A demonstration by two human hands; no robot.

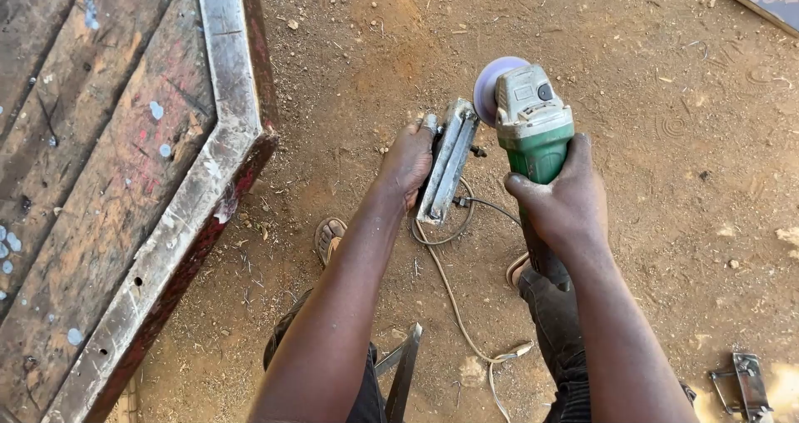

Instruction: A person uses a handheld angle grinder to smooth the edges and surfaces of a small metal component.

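Your right grip (559,198) closed on an angle grinder (533,123) with a matt green plastic body, a dull, scuffed grey metal head and a smooth pale disc (488,86). Your left grip (409,158) steadied a bare metal piece (448,163), ground bright in streaks and dull elsewhere. The ground (649,140) was dry, rough reddish dirt. Beside you lay a metal-framed panel (125,165), its frame scraped to bare steel, its face rusty, matt and flecked with pale paint spots. The cord (454,294) looked dusty.
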